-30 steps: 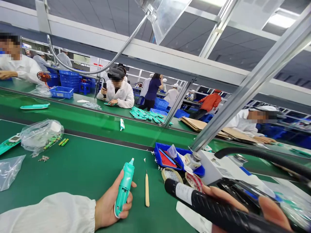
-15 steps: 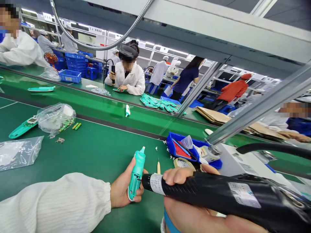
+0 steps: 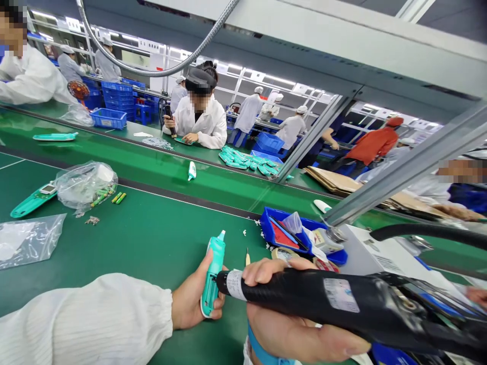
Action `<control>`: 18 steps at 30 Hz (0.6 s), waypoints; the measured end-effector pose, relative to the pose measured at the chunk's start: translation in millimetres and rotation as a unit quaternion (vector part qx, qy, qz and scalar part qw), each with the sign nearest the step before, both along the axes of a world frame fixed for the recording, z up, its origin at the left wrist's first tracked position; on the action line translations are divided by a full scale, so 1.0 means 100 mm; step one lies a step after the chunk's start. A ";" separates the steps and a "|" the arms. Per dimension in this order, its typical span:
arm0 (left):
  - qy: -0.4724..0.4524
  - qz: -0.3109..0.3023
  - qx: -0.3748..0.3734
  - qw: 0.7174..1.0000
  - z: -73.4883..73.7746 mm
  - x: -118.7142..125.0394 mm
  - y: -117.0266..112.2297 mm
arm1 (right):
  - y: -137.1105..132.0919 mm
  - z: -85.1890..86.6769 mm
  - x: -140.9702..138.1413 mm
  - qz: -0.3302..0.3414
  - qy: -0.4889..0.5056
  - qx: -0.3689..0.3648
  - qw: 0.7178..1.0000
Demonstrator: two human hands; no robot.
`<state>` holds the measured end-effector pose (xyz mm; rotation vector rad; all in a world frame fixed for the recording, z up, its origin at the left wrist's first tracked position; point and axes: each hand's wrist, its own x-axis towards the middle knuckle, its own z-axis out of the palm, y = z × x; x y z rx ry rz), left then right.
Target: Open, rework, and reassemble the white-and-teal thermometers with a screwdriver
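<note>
My left hand [image 3: 192, 299] is closed around a teal and white handheld device [image 3: 215, 266], probably a thermometer, held tilted with its pale tip pointing up and an open compartment toward me. In my right hand [image 3: 292, 324] is a black electric screwdriver [image 3: 300, 296] with white labels, lying almost level. Its nose touches or nearly touches the compartment's upper right edge; the bit itself is hard to make out. A blue band circles my right wrist. Just beyond the screwdriver lies a thin tool with a pale wooden handle [image 3: 247, 258].
A blue tray [image 3: 268, 230] with tools stands right of centre, beside a white box [image 3: 365, 253]. At left are a plastic bag with batteries [image 3: 85, 187], loose batteries [image 3: 118, 197], screws [image 3: 92, 220] and another teal device [image 3: 34, 200]. A conveyor belt [image 3: 152, 165] runs behind; co-workers sit beyond.
The screwdriver and my right hand have moved left and slightly up, against the device. Devices on the belt have slid left. In the background, people have shifted.
</note>
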<state>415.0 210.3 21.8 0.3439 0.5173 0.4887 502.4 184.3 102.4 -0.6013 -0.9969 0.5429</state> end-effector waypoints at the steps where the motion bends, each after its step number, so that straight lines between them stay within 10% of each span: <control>1: 0.007 0.010 0.004 1.000 0.00 0.01 -0.02 | -0.01 0.00 -0.01 0.011 0.001 -0.002 1.000; 18: 0.036 0.025 0.039 0.998 -0.07 0.06 -0.15 | -0.11 -0.02 -0.02 0.056 0.064 0.024 0.996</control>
